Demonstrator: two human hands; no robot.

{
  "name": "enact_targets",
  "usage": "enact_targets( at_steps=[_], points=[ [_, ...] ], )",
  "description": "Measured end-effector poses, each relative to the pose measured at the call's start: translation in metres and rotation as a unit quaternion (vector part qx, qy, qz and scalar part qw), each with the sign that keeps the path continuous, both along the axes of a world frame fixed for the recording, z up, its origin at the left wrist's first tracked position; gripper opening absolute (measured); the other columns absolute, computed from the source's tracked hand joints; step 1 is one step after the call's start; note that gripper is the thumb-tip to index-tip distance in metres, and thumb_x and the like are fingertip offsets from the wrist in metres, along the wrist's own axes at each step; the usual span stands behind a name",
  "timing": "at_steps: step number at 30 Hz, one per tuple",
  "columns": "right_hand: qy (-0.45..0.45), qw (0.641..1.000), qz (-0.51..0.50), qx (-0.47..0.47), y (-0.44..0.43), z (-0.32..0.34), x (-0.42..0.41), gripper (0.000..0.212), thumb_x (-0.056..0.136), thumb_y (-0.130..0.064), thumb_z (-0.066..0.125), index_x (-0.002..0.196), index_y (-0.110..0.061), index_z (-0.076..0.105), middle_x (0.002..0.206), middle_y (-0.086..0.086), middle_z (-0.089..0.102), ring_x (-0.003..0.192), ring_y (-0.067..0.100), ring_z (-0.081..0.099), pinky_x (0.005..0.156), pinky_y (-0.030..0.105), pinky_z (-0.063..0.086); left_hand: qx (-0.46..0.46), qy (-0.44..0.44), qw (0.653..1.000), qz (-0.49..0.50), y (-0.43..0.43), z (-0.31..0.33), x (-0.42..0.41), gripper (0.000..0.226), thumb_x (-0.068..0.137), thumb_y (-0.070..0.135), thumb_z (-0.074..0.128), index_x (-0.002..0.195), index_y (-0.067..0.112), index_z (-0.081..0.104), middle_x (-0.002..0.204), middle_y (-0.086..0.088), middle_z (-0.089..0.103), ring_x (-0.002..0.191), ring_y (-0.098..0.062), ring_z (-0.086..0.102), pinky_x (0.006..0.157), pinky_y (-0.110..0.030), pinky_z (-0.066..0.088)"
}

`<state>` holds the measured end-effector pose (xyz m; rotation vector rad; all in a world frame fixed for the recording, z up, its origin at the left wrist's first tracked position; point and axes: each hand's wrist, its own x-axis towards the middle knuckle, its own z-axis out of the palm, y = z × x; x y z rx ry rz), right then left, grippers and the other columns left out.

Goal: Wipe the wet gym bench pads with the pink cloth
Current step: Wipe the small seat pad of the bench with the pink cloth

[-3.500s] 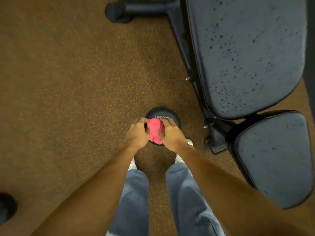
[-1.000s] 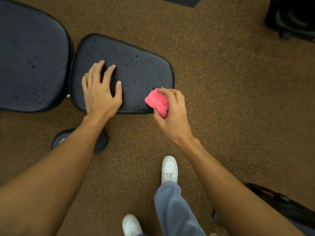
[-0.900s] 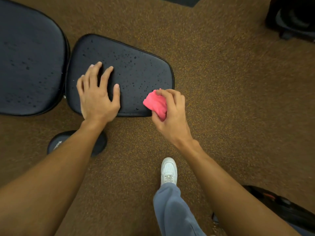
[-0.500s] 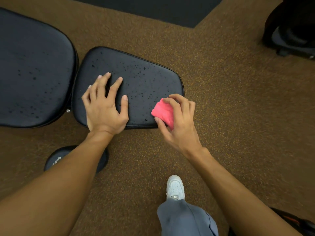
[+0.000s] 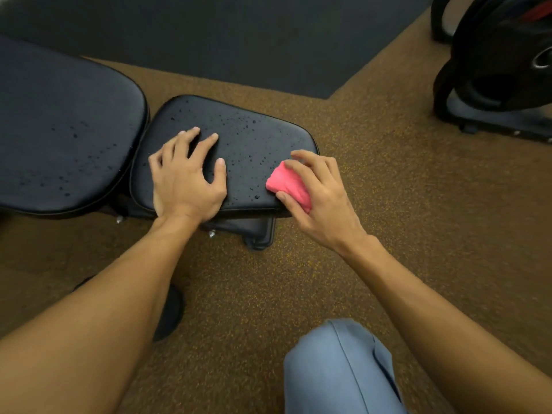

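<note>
The small black seat pad [image 5: 254, 147] sits in the middle of the view, dotted with water drops. The larger black back pad [image 5: 59, 135] lies to its left, also spotted with drops. My left hand [image 5: 186, 177] rests flat on the near left part of the seat pad with fingers spread. My right hand [image 5: 316, 195] holds the bunched pink cloth [image 5: 286, 185] between thumb and fingers at the seat pad's near right corner, the cloth touching the pad.
Brown speckled rubber floor [image 5: 388, 189] surrounds the bench, with a dark mat [image 5: 239, 40] behind it. A rack of black weight plates [image 5: 501, 67] stands at the far right. A round black object [image 5: 170, 312] lies on the floor under my left forearm. My blue-trousered knee [image 5: 337, 366] is at the bottom.
I have turned from the floor to the seat pad. My left hand stays planted on the pad, the cloth hand has settled onto its right corner, and my view has come closer and lower.
</note>
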<state>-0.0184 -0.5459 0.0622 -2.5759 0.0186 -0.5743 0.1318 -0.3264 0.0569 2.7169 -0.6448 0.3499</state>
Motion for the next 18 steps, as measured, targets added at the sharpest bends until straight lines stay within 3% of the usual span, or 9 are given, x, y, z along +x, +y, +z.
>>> enact_targets(
  at_steps=[3,10,15,18],
  points=[
    [-0.011,0.999,0.037,0.004,-0.003,-0.002,0.002,0.048,0.103,-0.029,0.07,0.142,-0.003,0.061,0.142,0.012,0.059,0.13,0.03,0.053,0.117,0.042,0.042,-0.001,-0.001,1.0,0.005,-0.001,0.0,0.002,0.051,0.101,0.052,0.047,0.149,0.034,0.054,0.158,0.003,0.046,0.146,-0.023,0.039,0.118,-0.049,0.028],
    [-0.019,0.996,0.083,0.004,-0.001,-0.001,-0.009,0.038,0.103,-0.026,0.072,0.137,-0.007,0.069,0.135,0.014,0.061,0.124,0.027,0.055,0.116,0.027,0.039,0.045,0.031,0.999,0.0,-0.005,0.008,0.013,0.053,0.097,0.056,0.043,0.144,0.034,0.052,0.148,-0.001,0.046,0.134,-0.028,0.042,0.111,-0.05,0.031],
    [-0.027,0.998,0.049,0.015,-0.006,-0.004,-0.007,0.037,0.105,-0.026,0.071,0.136,-0.007,0.07,0.136,0.015,0.061,0.126,0.03,0.058,0.114,0.042,0.046,0.027,0.011,1.0,-0.011,-0.003,0.007,0.019,0.051,0.097,0.057,0.043,0.141,0.034,0.056,0.145,0.0,0.048,0.136,-0.026,0.041,0.119,-0.045,0.027],
    [-0.029,0.999,0.033,0.024,0.0,-0.004,0.003,0.036,0.106,-0.026,0.069,0.137,-0.008,0.071,0.142,0.014,0.062,0.133,0.029,0.058,0.118,0.042,0.044,0.008,0.027,1.0,-0.01,-0.005,0.006,0.017,0.053,0.098,0.057,0.041,0.144,0.034,0.056,0.154,0.002,0.046,0.148,-0.021,0.036,0.127,-0.047,0.02]
  ],
)
